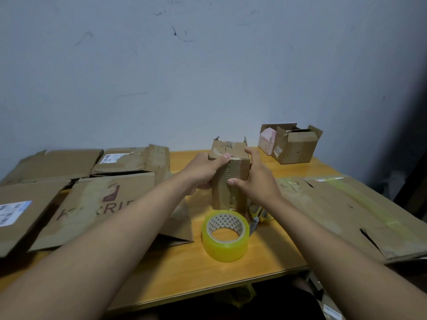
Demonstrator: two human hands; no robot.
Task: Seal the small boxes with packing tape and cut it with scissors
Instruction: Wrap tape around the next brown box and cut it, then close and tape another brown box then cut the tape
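Note:
A small brown cardboard box (pixel 223 192) stands on end in the middle of the wooden table (pixel 196 269), with clear tape running down its near face. My left hand (pixel 203 169) grips its left side, thumb on the top edge. My right hand (pixel 256 179) holds the right side, with the thumb pressing the tape strip on the front. A roll of yellowish packing tape (pixel 225 236) lies flat just in front of the box. Scissors with yellow handles (pixel 257 215) lie to the right of the roll, partly hidden by my right wrist.
Flattened cardboard boxes (pixel 92 204) cover the table's left side, and another large flattened box (pixel 360 211) lies on the right. Two small open boxes (pixel 293 144) stand at the back right against the wall. The table's front edge is close to me.

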